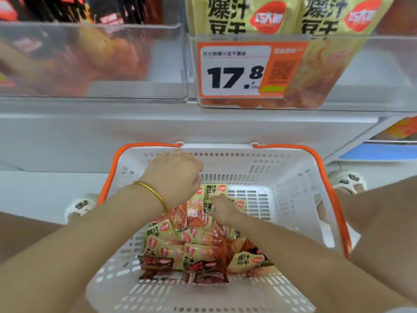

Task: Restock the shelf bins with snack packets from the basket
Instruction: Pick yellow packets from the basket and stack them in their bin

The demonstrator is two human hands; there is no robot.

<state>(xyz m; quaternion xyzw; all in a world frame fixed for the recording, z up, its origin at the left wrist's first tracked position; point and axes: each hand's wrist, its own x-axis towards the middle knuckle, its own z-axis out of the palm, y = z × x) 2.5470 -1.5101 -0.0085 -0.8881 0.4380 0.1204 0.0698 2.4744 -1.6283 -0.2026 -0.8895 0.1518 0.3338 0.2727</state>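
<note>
Head view: your left hand (173,177) curls over snack packets (196,247) in the basket (282,177), grip hidden. Your right hand (222,208) pinches 1 to restock.

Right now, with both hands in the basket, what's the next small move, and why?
Probably lift the yellow packet under the right hand toward the bin above: that bin, tagged 17.8, holds matching yellow packs.

Blurred reddish packets (101,57) in left bin (140,89) (labels illegible); fingers under left hand (173,177) unseen
</note>
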